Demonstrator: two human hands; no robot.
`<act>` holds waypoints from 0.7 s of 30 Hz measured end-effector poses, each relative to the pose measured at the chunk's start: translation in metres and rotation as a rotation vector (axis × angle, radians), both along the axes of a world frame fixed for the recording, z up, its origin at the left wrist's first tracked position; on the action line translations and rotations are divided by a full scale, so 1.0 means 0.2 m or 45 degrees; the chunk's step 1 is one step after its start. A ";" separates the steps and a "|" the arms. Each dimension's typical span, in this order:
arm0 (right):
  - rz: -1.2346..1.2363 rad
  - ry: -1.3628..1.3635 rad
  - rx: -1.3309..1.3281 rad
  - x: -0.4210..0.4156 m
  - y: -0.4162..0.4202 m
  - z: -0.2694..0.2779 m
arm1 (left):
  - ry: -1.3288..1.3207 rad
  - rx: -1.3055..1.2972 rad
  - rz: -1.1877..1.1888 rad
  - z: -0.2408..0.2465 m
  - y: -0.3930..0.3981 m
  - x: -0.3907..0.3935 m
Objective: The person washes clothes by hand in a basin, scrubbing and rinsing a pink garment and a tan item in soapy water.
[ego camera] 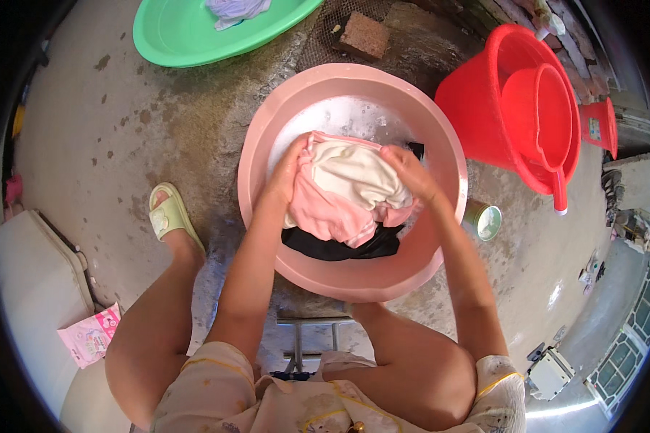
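Between my hands, over a pink plastic basin (352, 289), is a bunched pink and white garment (330, 200). My left hand (291, 165) grips its left edge, while my right hand (409, 172) holds the upper right part with the thumb on top. Sudsy water (338, 116) shows in the basin beyond the garment. Black cloth (341, 246) lies below it on the near side, and a small black piece (416, 150) shows at the right. The undersides of the fingers are hidden by the cloth.
A red bucket (471, 108) with a red dipper (539, 116) stands right of the basin, near an open green can (487, 222). Beyond are a green basin (195, 46) holding pale cloth (238, 11) and a brick (364, 35). A pink packet (91, 335) lies at left.
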State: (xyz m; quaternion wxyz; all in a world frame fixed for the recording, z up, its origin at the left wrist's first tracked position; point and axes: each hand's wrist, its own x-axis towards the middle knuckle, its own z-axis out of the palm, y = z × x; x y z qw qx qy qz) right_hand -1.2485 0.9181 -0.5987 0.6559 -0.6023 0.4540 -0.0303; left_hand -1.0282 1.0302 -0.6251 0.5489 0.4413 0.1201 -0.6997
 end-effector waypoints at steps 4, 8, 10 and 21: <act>0.065 0.318 -0.830 0.32 0.49 0.16 | 0.251 0.068 0.021 -0.07 0.04 -0.22; -0.344 0.460 -0.758 0.22 0.19 0.00 | 0.226 -0.039 0.109 -0.11 0.03 -0.60; -0.365 0.287 -0.685 0.31 0.34 0.05 | 0.423 -0.262 0.266 -0.23 0.11 -0.59; -0.195 0.356 -0.919 0.34 0.50 0.15 | 0.365 0.122 0.077 0.05 0.09 -0.35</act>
